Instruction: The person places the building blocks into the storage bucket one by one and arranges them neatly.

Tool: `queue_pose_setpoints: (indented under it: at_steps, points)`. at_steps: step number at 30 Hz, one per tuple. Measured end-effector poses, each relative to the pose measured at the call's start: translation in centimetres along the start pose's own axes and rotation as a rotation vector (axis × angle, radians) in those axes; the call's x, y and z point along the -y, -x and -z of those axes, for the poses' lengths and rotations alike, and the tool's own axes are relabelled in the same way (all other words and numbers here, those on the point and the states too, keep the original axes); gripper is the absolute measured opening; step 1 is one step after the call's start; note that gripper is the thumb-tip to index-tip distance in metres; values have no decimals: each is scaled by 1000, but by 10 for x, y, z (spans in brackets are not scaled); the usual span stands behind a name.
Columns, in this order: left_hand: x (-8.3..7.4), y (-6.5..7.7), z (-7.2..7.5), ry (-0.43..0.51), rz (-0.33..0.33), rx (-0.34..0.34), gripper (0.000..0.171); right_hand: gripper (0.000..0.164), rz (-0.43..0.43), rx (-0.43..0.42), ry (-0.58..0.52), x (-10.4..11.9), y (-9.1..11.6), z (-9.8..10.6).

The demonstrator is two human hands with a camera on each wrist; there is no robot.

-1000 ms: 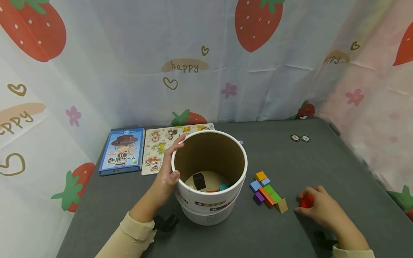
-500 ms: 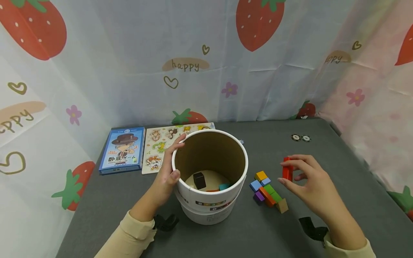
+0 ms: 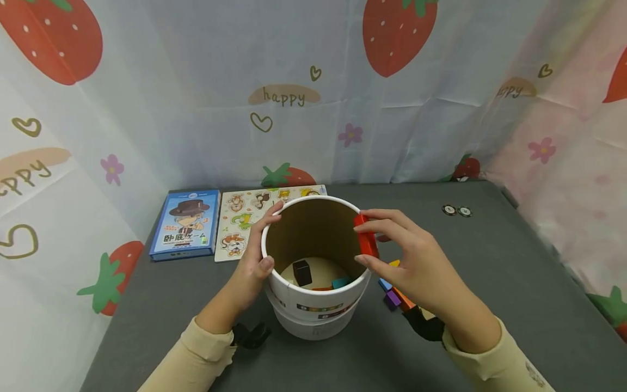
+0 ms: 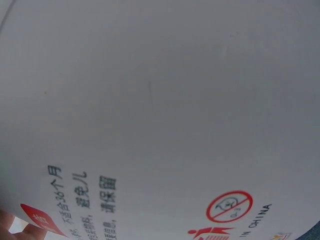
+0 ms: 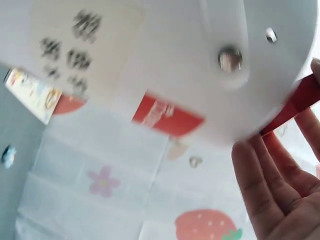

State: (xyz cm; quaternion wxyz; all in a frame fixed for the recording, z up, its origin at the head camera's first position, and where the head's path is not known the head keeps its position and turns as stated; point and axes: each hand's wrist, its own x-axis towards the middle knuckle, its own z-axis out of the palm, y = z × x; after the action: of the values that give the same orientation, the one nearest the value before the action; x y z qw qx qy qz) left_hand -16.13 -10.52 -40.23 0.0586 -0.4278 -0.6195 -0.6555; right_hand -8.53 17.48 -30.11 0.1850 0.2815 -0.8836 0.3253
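A tall white bucket [image 3: 289, 296] stands on the table; my left hand [image 3: 251, 267] grips its left rim, thumb in front. In the left wrist view the bucket's printed wall [image 4: 160, 110] fills nearly everything. My right hand [image 3: 413, 250] pinches a red block [image 3: 366, 239] between thumb and fingers at the bucket's right rim. The right wrist view has this red block [image 5: 295, 106] beside the bucket's outer wall. Inside the bucket lie a black block [image 3: 302, 273], a teal block [image 3: 340, 283] and part of an orange-red piece [image 3: 322, 289].
Purple [image 3: 392, 299], orange and blue blocks lie right of the bucket, partly hidden under my right hand. Behind left are a blue game box [image 3: 186, 226] and an animal picture board [image 3: 234, 226]. Two round chips [image 3: 456, 210] lie far right. A printed curtain backs the table.
My right hand has picked the red block up from the table at the right and carried it left to the bucket's rim. My left hand keeps its hold on the bucket.
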Motion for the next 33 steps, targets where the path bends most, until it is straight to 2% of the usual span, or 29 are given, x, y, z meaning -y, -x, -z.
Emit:
queue_pose_setpoints:
  at_steps: [8, 15, 27, 33]
  points:
    - [0, 0, 1, -6, 5, -2, 84, 40, 56, 64, -4, 7, -24, -15]
    - [1, 0, 2, -12, 12, 5, 82, 37, -3, 178, 36, 1, -42, -28]
    - [0, 1, 1, -10, 5, 6, 79, 32, -6, 281, 97, 1, -55, -43]
    - [0, 1, 1, 1, 7, 8, 78, 32, -30, 348, 152, 3, -57, -44]
